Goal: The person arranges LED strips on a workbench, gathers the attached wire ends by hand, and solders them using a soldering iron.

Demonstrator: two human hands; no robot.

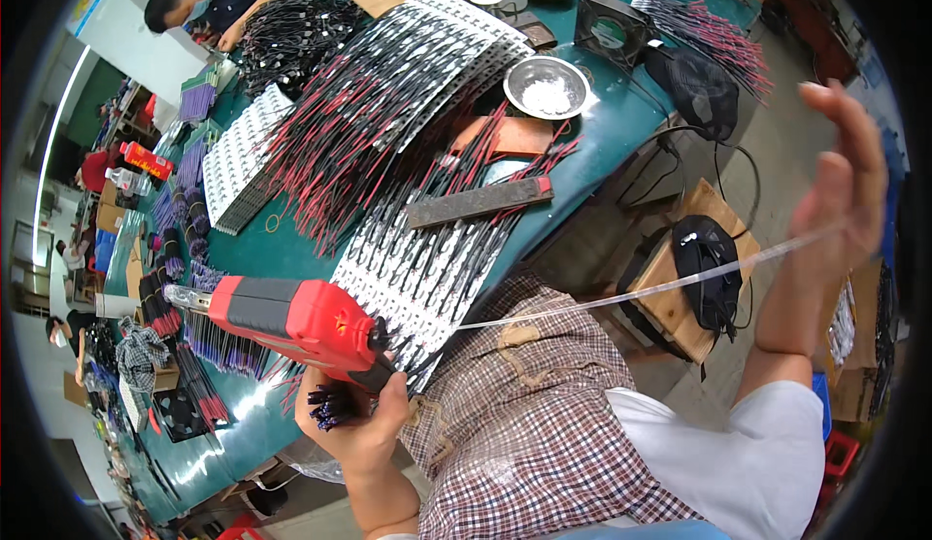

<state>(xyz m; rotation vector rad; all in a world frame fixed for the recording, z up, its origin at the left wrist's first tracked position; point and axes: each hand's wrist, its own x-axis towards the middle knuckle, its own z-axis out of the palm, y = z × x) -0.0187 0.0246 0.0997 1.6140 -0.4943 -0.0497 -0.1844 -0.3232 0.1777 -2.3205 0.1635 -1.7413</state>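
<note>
My left hand (364, 430) is closed round a red and black glue gun (299, 319), its metal nozzle aimed to the left. A short dark bundle of wire ends (332, 406) shows by the same hand's fingers. Raised at the far right, my right hand (843, 185) holds one end of a long clear glue stick (631, 294). The stick slants down across my lap toward the back of the gun. Its other end stops near the gun's rear, over the white board's edge. Beside the gun lies a white perforated board (388, 278) with rows of black and red wires.
A dark metal bar (481, 203) rests on the wires. Behind are a stacked wired board (432, 50), a metal bowl (546, 87) with white bits and a small fan (612, 30). A wooden stool (684, 278) bears a black bag. Across the green table (607, 151) a masked person (228, 1) works.
</note>
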